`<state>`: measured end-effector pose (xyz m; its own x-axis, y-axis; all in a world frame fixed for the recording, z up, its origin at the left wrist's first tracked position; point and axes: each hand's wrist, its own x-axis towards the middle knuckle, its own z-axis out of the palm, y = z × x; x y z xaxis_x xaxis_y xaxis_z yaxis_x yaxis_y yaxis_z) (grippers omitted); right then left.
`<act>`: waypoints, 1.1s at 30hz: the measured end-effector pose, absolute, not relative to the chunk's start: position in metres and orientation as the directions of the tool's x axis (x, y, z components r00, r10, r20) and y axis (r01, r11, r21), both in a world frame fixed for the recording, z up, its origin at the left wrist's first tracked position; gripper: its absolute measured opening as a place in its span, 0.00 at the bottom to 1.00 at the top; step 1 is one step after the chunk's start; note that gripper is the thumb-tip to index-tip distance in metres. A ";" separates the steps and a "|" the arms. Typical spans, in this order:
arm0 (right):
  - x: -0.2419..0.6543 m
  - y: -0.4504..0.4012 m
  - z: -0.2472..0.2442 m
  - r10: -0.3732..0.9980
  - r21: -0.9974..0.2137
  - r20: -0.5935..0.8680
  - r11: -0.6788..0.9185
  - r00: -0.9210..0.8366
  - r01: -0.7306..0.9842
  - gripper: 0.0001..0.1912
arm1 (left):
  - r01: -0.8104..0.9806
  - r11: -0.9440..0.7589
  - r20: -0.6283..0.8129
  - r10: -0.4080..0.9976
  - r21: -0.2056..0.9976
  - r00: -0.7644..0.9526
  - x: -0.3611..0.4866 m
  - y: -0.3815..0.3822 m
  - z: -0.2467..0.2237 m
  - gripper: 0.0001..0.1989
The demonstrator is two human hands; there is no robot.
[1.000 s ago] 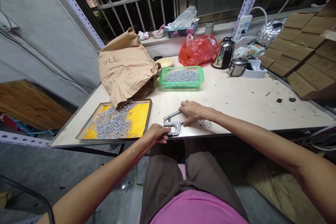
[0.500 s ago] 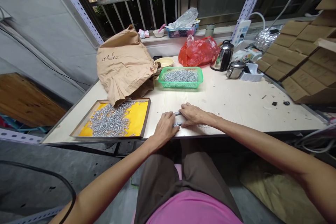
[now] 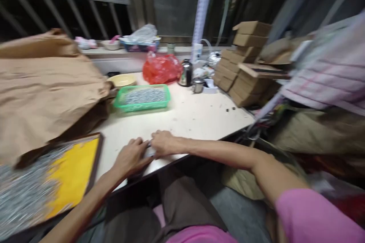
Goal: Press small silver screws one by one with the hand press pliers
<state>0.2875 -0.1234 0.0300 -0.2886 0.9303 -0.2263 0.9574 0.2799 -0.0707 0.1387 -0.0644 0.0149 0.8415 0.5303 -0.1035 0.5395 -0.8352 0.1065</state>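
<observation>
Hands are together at the near edge of the pale tabletop (image 3: pixel 196 119): the left hand (image 3: pixel 131 157) and the right hand (image 3: pixel 164 144) are both curled round a grey metal hand tool (image 3: pixel 148 152), which lies mostly hidden between them. Blur hides the fingertips, so I cannot tell how firm either grip is. With fingers on both sides of the metal, a pinch seems the likeliest trouble, should the tool be squeezed while a thumb sits in its gap. The edge is just beside it too; a loose hold could let it slide off towards the lap.

To the left, the left forearm (image 3: pixel 99 193) runs beside or over the near right corner of the brown-rimmed tray (image 3: pixel 98 152); whether they touch is unclear. An elbow swung outward could knock that low rim and scatter the small silvery metal parts (image 3: pixel 27 193) heaped on the yellow lining (image 3: pixel 76 174).

Beyond, a crumpled kraft paper bag (image 3: pixel 48 87) overhangs the tray's far side. If tugged, its lower edge might sweep parts out.

Farther back, the green plastic basket (image 3: pixel 142 106), filled with similar parts, stands clear of both hands. A long, careless reach could tip it.
</observation>
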 end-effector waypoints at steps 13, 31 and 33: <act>0.297 -0.143 0.000 0.964 -0.166 -0.023 0.259 -0.267 0.951 0.13 | 0.483 -0.866 -0.009 0.486 0.132 0.874 0.137 -0.060 0.008 0.20; 0.288 -0.172 -0.029 0.943 -0.234 0.195 0.310 -0.268 0.921 0.16 | 0.591 -0.728 0.146 0.665 0.348 0.733 0.115 -0.114 -0.011 0.25; 0.283 -0.176 -0.036 0.937 -0.207 0.198 0.326 -0.287 0.923 0.15 | 0.587 -0.717 0.227 0.686 0.376 0.691 0.103 -0.120 -0.011 0.22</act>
<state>0.2833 -0.1759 -0.0360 -0.2866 0.9374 0.1980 0.9226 0.3257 -0.2066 0.1033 -0.1199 -0.0106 0.6915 0.6858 0.2270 0.5872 -0.7167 0.3763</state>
